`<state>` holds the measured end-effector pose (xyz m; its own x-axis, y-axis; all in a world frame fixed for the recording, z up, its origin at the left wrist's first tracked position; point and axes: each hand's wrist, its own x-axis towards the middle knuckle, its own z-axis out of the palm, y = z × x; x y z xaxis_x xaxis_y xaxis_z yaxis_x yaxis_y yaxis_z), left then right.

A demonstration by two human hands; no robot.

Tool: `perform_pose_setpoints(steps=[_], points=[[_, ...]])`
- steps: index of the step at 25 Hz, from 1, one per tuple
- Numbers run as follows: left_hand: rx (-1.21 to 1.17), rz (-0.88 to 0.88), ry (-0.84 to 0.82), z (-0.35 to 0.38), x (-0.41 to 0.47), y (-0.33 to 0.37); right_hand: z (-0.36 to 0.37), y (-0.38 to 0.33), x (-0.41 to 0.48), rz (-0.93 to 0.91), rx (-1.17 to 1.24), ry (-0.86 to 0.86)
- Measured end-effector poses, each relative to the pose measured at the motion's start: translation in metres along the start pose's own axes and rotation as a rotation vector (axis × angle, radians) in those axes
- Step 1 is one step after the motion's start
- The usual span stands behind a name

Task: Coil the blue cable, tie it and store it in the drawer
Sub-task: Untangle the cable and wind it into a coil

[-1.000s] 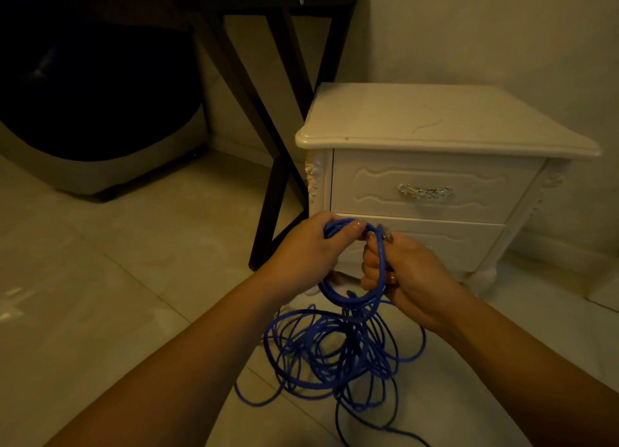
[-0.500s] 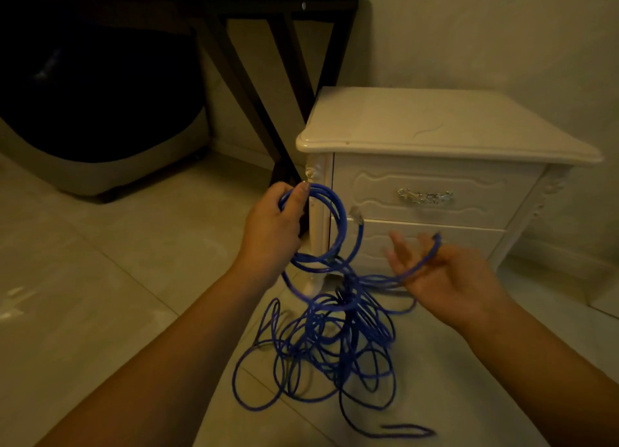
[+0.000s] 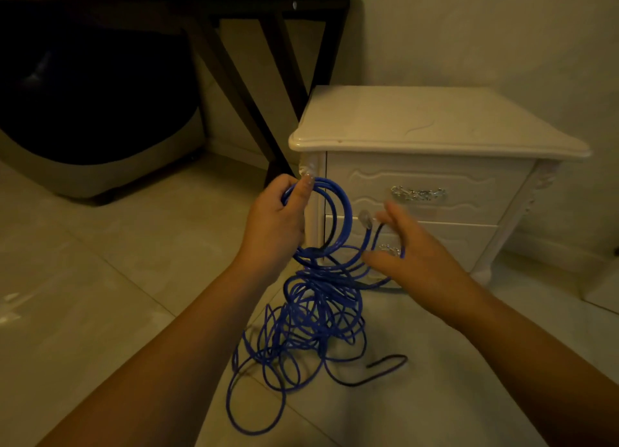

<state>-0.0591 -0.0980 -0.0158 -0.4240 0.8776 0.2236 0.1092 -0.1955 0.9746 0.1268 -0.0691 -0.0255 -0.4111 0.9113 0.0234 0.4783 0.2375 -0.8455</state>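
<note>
Blue cable (image 3: 321, 312) loops gripped in left hand (image 3: 274, 225); right hand (image 3: 415, 262) spread open, strand across its fingers.

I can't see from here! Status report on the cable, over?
Left hand grips a few loops of blue cable. Right hand open beside them. Rest tangled on floor. Drawers shut.

Blue cable (image 3: 338, 212): smooth plastic-looking jacket, clear connector (image 3: 365, 218). Nightstand (image 3: 435, 125): cream painted finish, faint sheen; handle (image 3: 418, 193) probably bright metal. Floor (image 3: 100, 279): glossy tiles.
</note>
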Motion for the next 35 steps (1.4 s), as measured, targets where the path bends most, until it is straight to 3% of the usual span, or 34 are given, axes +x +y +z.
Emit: perform_pose_setpoints(steps=[2,6,10,14,15,18,20,23,26,30,35], points=[[-0.078,-0.029,-0.028,0.009,-0.004,0.005,0.011,-0.007,0.000,-0.006,0.205,-0.132],[-0.280,-0.138,-0.111,0.020,-0.004,0.009,0.029,-0.002,0.015,0.104,0.576,-0.025],[-0.277,-0.200,-0.228,0.025,-0.005,0.003,0.025,-0.016,0.023,0.169,0.910,0.026],[-0.383,-0.328,-0.356,0.012,0.000,-0.006,0.007,-0.019,0.033,0.220,1.119,-0.043],[-0.309,-0.317,-0.403,0.006,0.001,-0.011,0.000,-0.019,0.034,0.225,1.156,-0.087],[0.287,-0.205,-0.713,0.005,-0.006,-0.030,-0.012,-0.020,0.035,0.245,1.172,-0.241],[0.475,-0.138,-0.815,0.011,-0.010,-0.040,-0.015,-0.020,0.032,0.266,1.136,-0.308],[0.391,-0.188,-0.780,0.007,-0.010,-0.035,-0.021,-0.023,0.025,0.268,1.007,-0.312],[0.212,-0.292,-0.755,0.000,-0.010,-0.030,-0.032,-0.033,0.013,0.188,0.723,-0.248],[0.069,-0.343,-0.532,0.004,-0.009,-0.027,-0.032,-0.041,-0.007,0.022,-0.183,-0.076],[0.108,-0.321,-0.314,0.019,-0.018,-0.019,-0.004,-0.025,-0.007,-0.018,-0.831,-0.106]])
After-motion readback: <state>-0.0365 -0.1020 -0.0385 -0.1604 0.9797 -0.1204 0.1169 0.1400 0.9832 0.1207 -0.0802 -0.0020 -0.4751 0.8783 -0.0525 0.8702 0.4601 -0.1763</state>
